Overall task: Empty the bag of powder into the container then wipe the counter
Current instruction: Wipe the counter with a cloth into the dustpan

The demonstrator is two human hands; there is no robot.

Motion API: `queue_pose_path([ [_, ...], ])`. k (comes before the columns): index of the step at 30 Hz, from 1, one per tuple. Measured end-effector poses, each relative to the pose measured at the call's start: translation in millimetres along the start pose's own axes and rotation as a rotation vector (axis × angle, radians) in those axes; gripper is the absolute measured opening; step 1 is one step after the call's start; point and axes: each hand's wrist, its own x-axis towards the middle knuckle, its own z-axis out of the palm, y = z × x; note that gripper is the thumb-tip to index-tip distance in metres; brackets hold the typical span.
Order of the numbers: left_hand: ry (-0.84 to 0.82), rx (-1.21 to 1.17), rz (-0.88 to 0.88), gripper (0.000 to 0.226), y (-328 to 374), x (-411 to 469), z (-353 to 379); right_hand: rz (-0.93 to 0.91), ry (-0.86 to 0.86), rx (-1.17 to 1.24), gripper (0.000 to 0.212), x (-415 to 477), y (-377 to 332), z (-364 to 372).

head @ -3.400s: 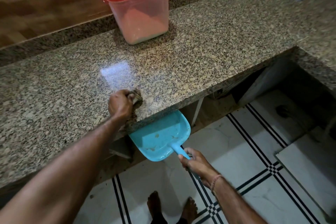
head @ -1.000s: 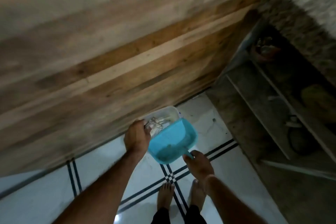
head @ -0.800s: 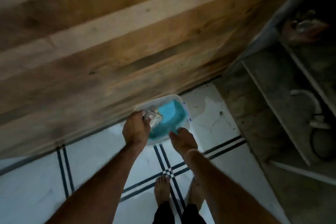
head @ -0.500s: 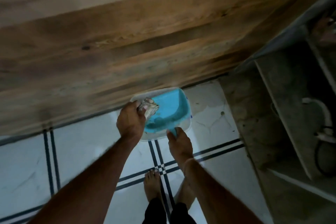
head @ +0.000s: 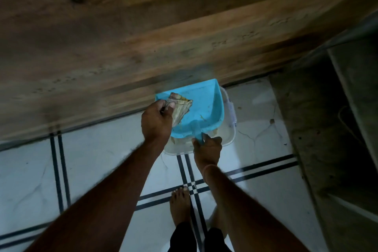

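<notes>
I am looking down at the floor. My right hand (head: 206,145) grips the handle of a blue dustpan (head: 202,108), which is held over a clear plastic bin (head: 229,135) standing on the tiles. My left hand (head: 156,121) is shut on a crumpled, stained cloth (head: 181,106) and presses it against the left inside of the dustpan. A few yellowish specks lie on the pan's floor. The powder container and the counter top are out of view.
A wooden panel (head: 143,37) rises just behind the bin. White floor tiles with dark double lines (head: 61,170) spread to the left and front. My bare feet (head: 180,204) stand close behind the bin. A dark concrete shelf unit (head: 337,118) is at the right.
I left the granite counter and bent to the floor. The dustpan came over the clear bin and tipped forward, and my left hand brought the cloth into the pan.
</notes>
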Motion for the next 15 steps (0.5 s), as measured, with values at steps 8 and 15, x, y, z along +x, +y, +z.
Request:
queue_pose_path([
  [8,-0.207,-0.191,-0.143,0.046,-6,-6,-15,-0.095,0.161,0.012,0.069,-18,7,-37],
  [15,-0.567,-0.125,0.107,0.016,78,-53,-73,-0.278,-0.323,0.803,0.050,-85,-56,-176],
])
